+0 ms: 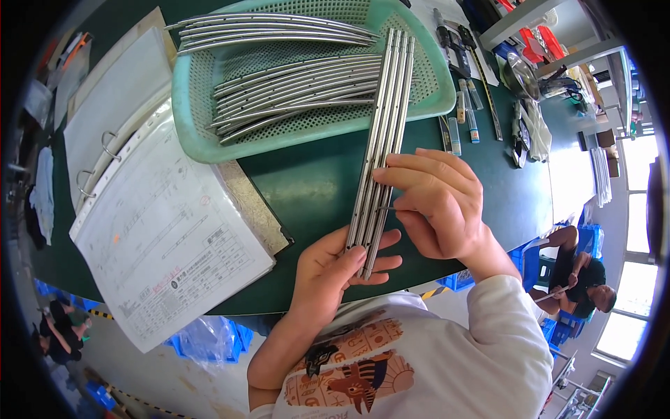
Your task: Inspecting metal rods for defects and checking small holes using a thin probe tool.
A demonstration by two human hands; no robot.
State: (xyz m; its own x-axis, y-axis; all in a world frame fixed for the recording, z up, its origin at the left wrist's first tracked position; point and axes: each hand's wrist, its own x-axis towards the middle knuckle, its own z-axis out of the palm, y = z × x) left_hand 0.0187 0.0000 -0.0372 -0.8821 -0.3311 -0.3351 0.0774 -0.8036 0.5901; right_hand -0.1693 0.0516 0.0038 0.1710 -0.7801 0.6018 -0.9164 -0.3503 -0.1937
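Note:
My left hand (335, 269) is closed round the lower end of several slim, shiny metal tubes (382, 140) with small holes along them. They lie side by side, tilted away from me, their far ends over the green basket. My right hand (443, 202) pinches a thin, dark pin (386, 208) between thumb and finger; its tip meets the tubes near a hole. The other right fingers are bent, one touching the tubes' right edge. More metal tubes (293, 91) rest in the pale green perforated basket (190, 133), and another row (272, 31) lies across its far rim.
An open ring binder (174, 230) with printed drawings spreads over the green table (293, 185) at left. Right of the basket are calipers (453, 45), small clear vials (473, 126) and a steel ruler (492, 105). Gloves (536, 133) lie further right. Another person (583, 279) sits beyond the table.

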